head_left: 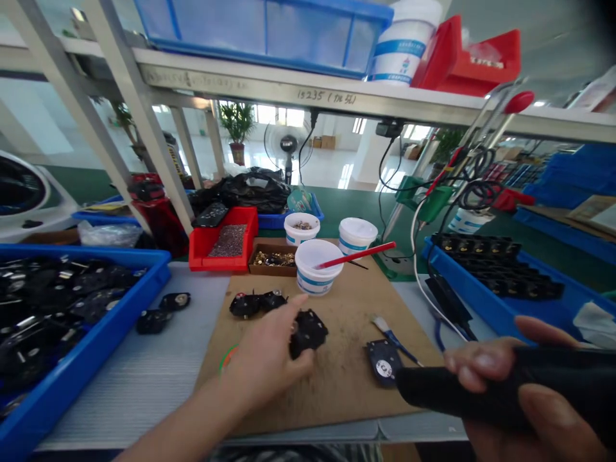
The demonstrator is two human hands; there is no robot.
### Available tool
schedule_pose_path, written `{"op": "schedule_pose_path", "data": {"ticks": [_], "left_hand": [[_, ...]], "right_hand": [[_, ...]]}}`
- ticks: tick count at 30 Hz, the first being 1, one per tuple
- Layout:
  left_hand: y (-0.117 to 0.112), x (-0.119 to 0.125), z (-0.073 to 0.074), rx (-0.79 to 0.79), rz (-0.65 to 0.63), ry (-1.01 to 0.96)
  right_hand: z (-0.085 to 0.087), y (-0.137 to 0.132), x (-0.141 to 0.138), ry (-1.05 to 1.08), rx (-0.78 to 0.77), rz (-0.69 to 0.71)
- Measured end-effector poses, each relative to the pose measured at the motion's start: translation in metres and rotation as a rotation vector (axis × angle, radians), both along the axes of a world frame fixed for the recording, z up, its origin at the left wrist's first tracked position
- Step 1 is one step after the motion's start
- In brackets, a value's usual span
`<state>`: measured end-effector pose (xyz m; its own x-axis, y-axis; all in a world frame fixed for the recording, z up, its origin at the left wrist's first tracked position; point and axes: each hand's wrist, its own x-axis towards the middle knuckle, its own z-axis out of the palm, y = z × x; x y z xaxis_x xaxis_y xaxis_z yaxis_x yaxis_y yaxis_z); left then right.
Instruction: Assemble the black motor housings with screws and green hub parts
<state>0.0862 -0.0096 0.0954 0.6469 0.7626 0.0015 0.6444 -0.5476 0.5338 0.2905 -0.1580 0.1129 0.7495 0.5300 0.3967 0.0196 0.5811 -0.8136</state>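
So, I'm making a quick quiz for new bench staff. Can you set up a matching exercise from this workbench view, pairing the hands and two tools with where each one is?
Column 1
1. left hand
2. right hand
3. red-handled stick
4. small blue-handled brush

Column 2
A. standing in a white tub
B. wrapped around a black handheld tool
C. lying on the brown board beside a round black part
D. over a black plastic part

Pairs: 1-D, 2-B, 3-A, 4-C
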Motion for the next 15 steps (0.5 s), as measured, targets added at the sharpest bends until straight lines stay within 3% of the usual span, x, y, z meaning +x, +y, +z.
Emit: {"op": "schedule_pose_path", "data": {"ticks": [3, 6, 10, 15], "left_hand": [[0.012, -0.065, 0.003, 0.006, 0.092, -0.052], [0.012, -0.1, -0.017, 0.046, 0.114, -0.141], [0.004, -0.106, -0.048, 0.094, 0.063, -0.23], [0.001, -0.103, -0.067, 0.067, 0.024, -0.394]], "right_hand": [[0.009, 0.012, -0.016, 0.027, -0.024, 0.08], [0.019, 0.032, -0.043, 0.045, -0.058, 0.237], [0.029, 0.067, -0.086, 0.023, -0.012, 0.382], [0.03, 0.107, -0.133, 0.038, 0.022, 0.597]]}}
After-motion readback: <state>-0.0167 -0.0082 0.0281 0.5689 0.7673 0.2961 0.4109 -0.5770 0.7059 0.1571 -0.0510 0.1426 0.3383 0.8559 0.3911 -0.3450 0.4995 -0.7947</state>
